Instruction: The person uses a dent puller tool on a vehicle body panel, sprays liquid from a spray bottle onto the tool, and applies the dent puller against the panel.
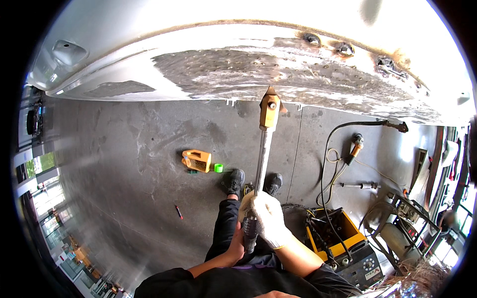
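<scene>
Tool point(264, 156) toward panel point(223, 67), your left hand point(238, 242) and right hand point(269, 218) clenched round it; lining up, seemingly; next needs steady aim.

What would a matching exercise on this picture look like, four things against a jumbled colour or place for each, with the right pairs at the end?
Things
1. Yellow-headed dent puller
2. Jug
3. Small cup
4. Open-topped machine

Descriptions
A. Bright green
B. Yellow and black, at the picture's lower right
C. Gripped in the gloved right hand
D. Orange, on the floor

Pairs: 1-C, 2-D, 3-A, 4-B
</scene>
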Motion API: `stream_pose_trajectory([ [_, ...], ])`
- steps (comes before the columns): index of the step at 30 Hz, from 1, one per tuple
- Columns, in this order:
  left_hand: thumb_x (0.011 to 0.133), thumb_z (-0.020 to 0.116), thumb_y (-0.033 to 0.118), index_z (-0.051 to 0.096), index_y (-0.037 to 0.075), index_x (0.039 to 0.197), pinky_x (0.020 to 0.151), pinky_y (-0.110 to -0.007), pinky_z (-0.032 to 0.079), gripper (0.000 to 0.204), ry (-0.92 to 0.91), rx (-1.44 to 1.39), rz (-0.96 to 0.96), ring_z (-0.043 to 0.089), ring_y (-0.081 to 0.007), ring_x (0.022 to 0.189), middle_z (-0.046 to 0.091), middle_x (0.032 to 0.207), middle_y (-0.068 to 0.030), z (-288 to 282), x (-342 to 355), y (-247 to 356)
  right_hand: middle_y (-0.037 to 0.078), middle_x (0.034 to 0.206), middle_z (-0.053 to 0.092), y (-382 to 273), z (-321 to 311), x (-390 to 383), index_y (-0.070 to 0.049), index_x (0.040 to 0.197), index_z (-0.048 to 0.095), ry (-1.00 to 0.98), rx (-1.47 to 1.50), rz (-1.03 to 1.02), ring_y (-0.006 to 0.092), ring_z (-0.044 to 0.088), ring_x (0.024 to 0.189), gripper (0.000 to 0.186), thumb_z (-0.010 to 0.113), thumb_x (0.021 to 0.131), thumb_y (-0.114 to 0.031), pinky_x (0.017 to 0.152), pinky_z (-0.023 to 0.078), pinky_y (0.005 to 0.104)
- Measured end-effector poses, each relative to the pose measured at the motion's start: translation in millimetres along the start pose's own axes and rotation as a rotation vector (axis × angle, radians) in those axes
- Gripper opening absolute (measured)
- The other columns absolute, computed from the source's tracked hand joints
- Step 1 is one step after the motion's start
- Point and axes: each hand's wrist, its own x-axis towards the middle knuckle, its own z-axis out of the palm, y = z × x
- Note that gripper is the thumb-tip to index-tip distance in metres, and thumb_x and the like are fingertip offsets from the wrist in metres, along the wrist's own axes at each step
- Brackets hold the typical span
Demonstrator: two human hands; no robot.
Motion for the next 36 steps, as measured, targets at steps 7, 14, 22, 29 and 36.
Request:
stream_pose_trajectory([
  [7, 0.116, 0.043, 0.035, 0.031, 0.021, 0.163, 0.061, -0.03, 0.058, 0.05, 0.002, -0.006, -0.02, 0.068, -0.0132, 0.076, 0.068, 0.107, -0.005, 5, -2, 5, 0.011, 0.089, 0.07, 5, -3, 1, 0.002, 0.106, 0.066, -0.012, 0.028, -0.007, 0.0183, 0.068, 0.078, 0.044, 0.061, 0.111, -0.041, 0.073, 0.056, 0.0314],
  [14, 0.112, 0.048, 0.042, 0.038, 0.019, 0.155, 0.058, -0.031, 0.058, 0.05, 0.013, 0.064, -0.011, 0.068, -0.0135, 0.071, 0.067, 0.101, -0.0047, 3, 0, 9, 0.008, 0.085, 0.069, -16, 1, 10, 0.002, 0.107, 0.066, 0.011, -0.074, 0.016, 0.0156, 0.066, 0.074, 0.036, 0.058, 0.112, -0.033, 0.07, 0.055, 0.0307],
  [22, 0.11, 0.045, 0.033, 0.046, 0.018, 0.144, 0.049, -0.031, 0.056, 0.037, 0.096, 0.178, -0.093, 0.065, -0.0154, 0.061, 0.065, 0.092, -0.0048, 14, 6, 16, 0.009, 0.087, 0.068, 7, -8, -1, 0.0, 0.104, 0.062, -0.03, -0.073, -0.056, 0.0158, 0.066, 0.074, 0.028, 0.06, 0.111, -0.027, 0.068, 0.055, 0.0307],
  [29, 0.116, 0.044, 0.033, 0.05, 0.016, 0.143, 0.075, -0.035, 0.061, 0.032, 0.336, 0.04, 0.084, 0.069, -0.0139, 0.095, 0.066, 0.12, -0.009, 37, -4, -14, 0.005, 0.086, 0.067, -7, 1, -8, -0.001, 0.106, 0.064, 0.05, 0.004, 0.062, 0.0117, 0.062, 0.076, 0.022, 0.06, 0.111, -0.022, 0.07, 0.052, 0.0281],
  [36, 0.11, 0.059, 0.027, 0.063, -0.001, 0.125, 0.056, -0.029, 0.054, 0.031, -0.484, 0.192, -0.503, 0.068, -0.0163, 0.062, 0.074, 0.093, -0.0132, -14, 8, 25, 0.009, 0.088, 0.07, -5, 3, -4, 0.001, 0.107, 0.065, -0.059, 0.069, 0.022, 0.0147, 0.065, 0.076, 0.047, 0.057, 0.111, -0.044, 0.07, 0.054, 0.029],
])
